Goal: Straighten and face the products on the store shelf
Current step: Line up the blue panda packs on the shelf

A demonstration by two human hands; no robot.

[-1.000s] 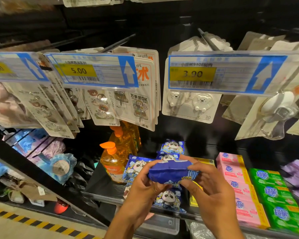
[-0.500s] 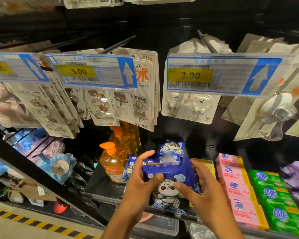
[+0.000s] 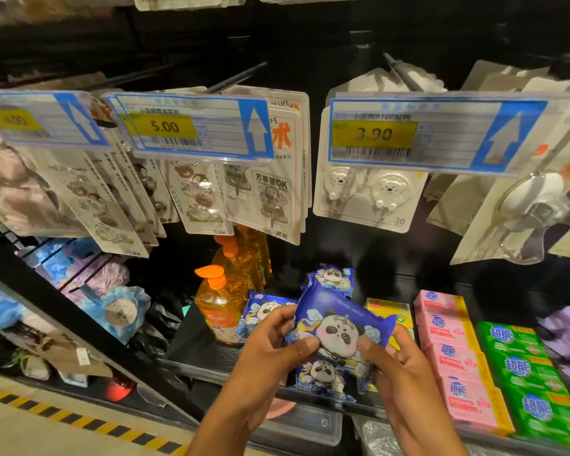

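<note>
A blue panda-print packet [image 3: 338, 319] is held above the front of the black shelf [image 3: 208, 360], its panda face turned toward me. My left hand [image 3: 277, 353] pinches its left side with thumb on the front. My right hand [image 3: 399, 366] pinches its right lower edge. More blue panda packets lie on the shelf: one at the left [image 3: 260, 311], one behind [image 3: 334, 276], one below the held packet [image 3: 323, 378].
Orange pump bottles [image 3: 222, 307] stand left of the packets. A yellow box [image 3: 390, 311], pink soap boxes [image 3: 454, 353] and green soap boxes [image 3: 527, 373] lie in rows to the right. Carded hooks [image 3: 372, 192] and price tags [image 3: 191, 126] hang overhead.
The packet has been turned from edge-on to face-up, so its panda print now shows. Both hands have shifted their grip and moved slightly right and toward me.
</note>
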